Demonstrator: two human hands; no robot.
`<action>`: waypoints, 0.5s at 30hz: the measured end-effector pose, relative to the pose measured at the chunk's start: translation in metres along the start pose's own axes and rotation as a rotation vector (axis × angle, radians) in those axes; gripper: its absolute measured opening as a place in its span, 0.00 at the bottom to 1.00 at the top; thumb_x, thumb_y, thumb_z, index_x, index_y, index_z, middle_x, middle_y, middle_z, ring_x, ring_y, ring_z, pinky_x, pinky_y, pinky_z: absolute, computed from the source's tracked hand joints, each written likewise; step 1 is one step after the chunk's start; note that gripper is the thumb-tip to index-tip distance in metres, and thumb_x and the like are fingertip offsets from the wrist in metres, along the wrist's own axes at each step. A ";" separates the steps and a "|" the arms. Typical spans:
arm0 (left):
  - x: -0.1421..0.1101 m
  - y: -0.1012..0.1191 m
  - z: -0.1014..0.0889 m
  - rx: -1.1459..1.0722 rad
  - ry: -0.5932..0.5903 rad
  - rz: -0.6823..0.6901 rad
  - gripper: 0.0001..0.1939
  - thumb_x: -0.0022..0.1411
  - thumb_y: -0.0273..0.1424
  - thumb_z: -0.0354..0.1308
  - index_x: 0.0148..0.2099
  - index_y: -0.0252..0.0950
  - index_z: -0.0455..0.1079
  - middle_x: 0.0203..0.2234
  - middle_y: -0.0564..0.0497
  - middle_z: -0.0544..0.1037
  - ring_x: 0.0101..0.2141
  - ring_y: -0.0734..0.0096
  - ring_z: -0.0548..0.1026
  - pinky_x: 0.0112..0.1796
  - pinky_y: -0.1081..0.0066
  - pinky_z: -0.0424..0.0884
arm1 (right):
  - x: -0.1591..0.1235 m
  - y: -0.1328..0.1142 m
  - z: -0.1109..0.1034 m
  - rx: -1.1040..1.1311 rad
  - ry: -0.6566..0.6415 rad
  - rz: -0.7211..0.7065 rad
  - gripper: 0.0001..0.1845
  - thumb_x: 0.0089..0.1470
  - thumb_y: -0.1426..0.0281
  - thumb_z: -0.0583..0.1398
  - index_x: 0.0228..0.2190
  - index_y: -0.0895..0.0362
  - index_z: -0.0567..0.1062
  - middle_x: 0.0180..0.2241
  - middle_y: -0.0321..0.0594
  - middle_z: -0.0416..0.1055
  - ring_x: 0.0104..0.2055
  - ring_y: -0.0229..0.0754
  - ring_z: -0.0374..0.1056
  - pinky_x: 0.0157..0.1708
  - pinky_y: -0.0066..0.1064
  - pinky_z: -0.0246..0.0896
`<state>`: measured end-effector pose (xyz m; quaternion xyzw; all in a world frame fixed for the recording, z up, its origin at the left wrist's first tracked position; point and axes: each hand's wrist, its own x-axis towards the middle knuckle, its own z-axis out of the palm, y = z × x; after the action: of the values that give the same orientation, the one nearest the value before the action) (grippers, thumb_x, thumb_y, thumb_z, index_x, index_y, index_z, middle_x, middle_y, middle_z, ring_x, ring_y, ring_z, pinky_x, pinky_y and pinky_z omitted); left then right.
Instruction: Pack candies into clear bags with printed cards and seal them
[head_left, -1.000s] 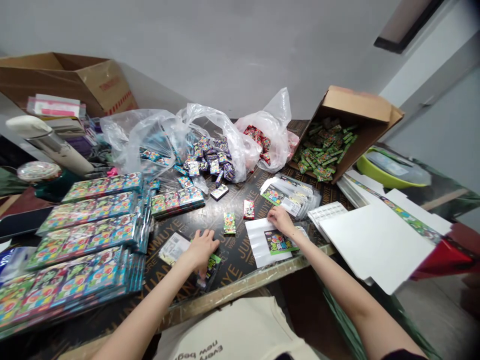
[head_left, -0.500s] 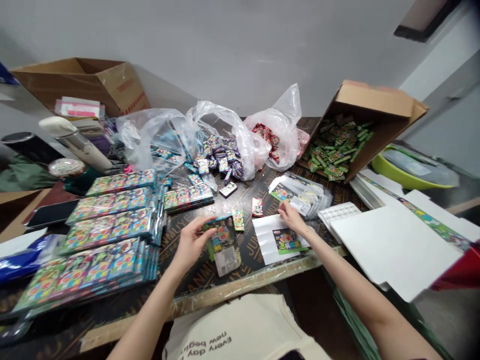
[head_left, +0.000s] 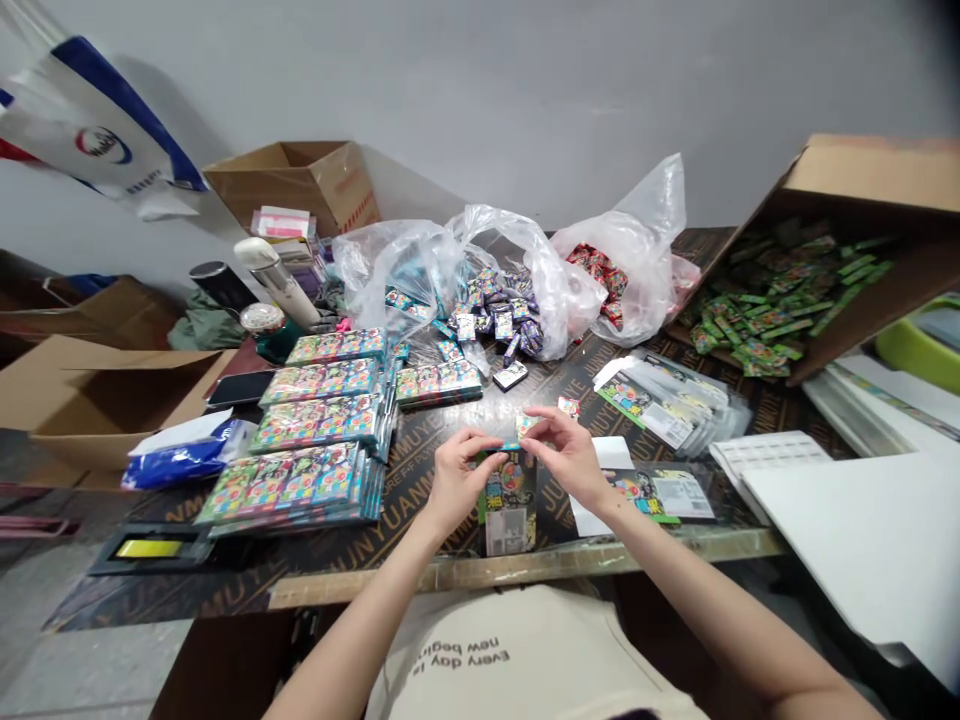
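Observation:
Upright at the table's front edge, a printed clear plastic pouch (head_left: 511, 515) with a white label hangs from my hands. My left hand (head_left: 466, 478) is closed, pinching its top left edge. My right hand (head_left: 564, 458) is at the top right edge, thumb and forefinger pinched on it. A thin blue strip shows between the fingertips; whether it is a packet or the pouch's rim I cannot tell. Just behind the right fingers lies a small green packet (head_left: 525, 425), partly covered. A red packet (head_left: 568, 407) lies beyond. Another pouch (head_left: 660, 492) lies on white paper (head_left: 611, 455) to the right.
Stacks of filled packs (head_left: 300, 470) stand at left, with a shorter stack (head_left: 439, 382) behind. Plastic bags of purple packets (head_left: 502, 320) and red packets (head_left: 600, 280) line the wall. A tilted carton (head_left: 862, 190) holds green packets. Fanned pouches (head_left: 682, 400) and white card sheets (head_left: 847, 510) lie right.
The view has swung left. My right hand has left the fanned pouches and joined the left at the top of the held pouch. A pouch with a white label now lies beside the paper.

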<state>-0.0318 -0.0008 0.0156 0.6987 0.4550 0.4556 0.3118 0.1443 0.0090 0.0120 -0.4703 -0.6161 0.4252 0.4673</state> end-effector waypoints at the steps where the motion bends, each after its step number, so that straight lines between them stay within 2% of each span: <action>1: -0.001 0.000 0.001 0.000 0.004 0.009 0.06 0.55 0.29 0.57 0.36 0.37 0.74 0.28 0.50 0.73 0.31 0.71 0.72 0.33 0.71 0.68 | -0.002 0.001 0.000 -0.020 0.015 -0.007 0.19 0.48 0.64 0.60 0.43 0.53 0.67 0.27 0.36 0.69 0.30 0.40 0.67 0.35 0.33 0.63; 4: -0.002 0.000 0.002 0.008 0.007 0.058 0.06 0.56 0.28 0.56 0.36 0.38 0.74 0.29 0.49 0.73 0.32 0.71 0.72 0.34 0.70 0.68 | -0.008 -0.001 -0.005 -0.087 0.012 -0.034 0.14 0.52 0.63 0.56 0.40 0.53 0.69 0.29 0.38 0.70 0.32 0.40 0.67 0.36 0.33 0.61; 8: -0.002 -0.002 0.001 0.031 -0.023 0.108 0.07 0.56 0.27 0.56 0.36 0.39 0.74 0.30 0.48 0.73 0.33 0.70 0.72 0.35 0.70 0.69 | 0.001 -0.013 -0.016 -0.139 -0.062 -0.027 0.14 0.53 0.62 0.56 0.41 0.55 0.68 0.28 0.37 0.69 0.32 0.40 0.66 0.35 0.32 0.59; 11: -0.002 -0.002 -0.002 0.020 -0.045 0.095 0.07 0.55 0.26 0.57 0.36 0.39 0.75 0.30 0.48 0.74 0.32 0.70 0.73 0.35 0.70 0.70 | 0.021 -0.027 -0.025 -0.208 -0.052 -0.082 0.11 0.48 0.61 0.60 0.29 0.56 0.70 0.29 0.38 0.66 0.34 0.39 0.63 0.37 0.31 0.56; 13: -0.001 -0.002 -0.002 -0.022 -0.043 0.062 0.06 0.54 0.26 0.58 0.34 0.38 0.75 0.30 0.48 0.76 0.32 0.69 0.74 0.36 0.68 0.70 | 0.036 -0.037 -0.028 -0.195 -0.181 -0.054 0.13 0.47 0.60 0.60 0.24 0.57 0.68 0.29 0.37 0.65 0.34 0.39 0.61 0.36 0.30 0.55; 15: -0.001 -0.002 -0.003 -0.081 -0.021 0.003 0.04 0.52 0.25 0.59 0.32 0.36 0.74 0.29 0.48 0.77 0.32 0.67 0.75 0.36 0.67 0.71 | 0.049 -0.044 -0.027 -0.126 -0.430 0.046 0.15 0.46 0.59 0.60 0.23 0.58 0.68 0.27 0.35 0.65 0.31 0.37 0.60 0.33 0.29 0.54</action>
<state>-0.0353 -0.0010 0.0151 0.6911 0.4318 0.4666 0.3438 0.1571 0.0500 0.0688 -0.4111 -0.7160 0.4869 0.2852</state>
